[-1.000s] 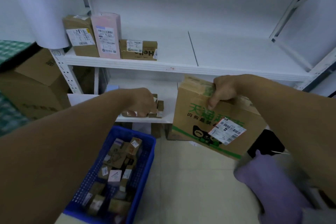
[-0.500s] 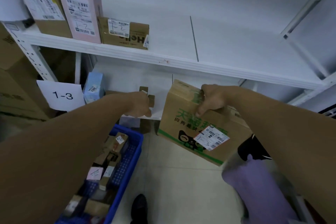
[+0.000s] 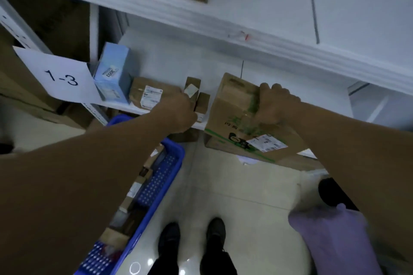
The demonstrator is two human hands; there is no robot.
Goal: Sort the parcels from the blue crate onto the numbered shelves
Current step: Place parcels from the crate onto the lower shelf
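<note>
right hand point(image 3: 276, 105) grips the green-printed cardboard box point(image 3: 232, 105) at the 1-3 shelf point(image 3: 165, 60) front edge | left hand point(image 3: 180, 114) at small brown parcels point(image 3: 193, 89) there, grasp hidden, you cannot tell | blue crate point(image 3: 172, 156) on floor point(image 3: 234, 185)

A paper sign point(image 3: 60, 76) reads "1-3", and the blue box point(image 3: 112, 82) carries a label reading "3003" upside down.

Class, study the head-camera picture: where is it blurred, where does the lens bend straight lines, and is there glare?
Head view: dim, bluish light; the upper shelf edge bows slightly from the wide lens; motion blur smears the green print on the big box and its label; the 1-3 sign is readable; a glare spot shows on the floor.
</note>
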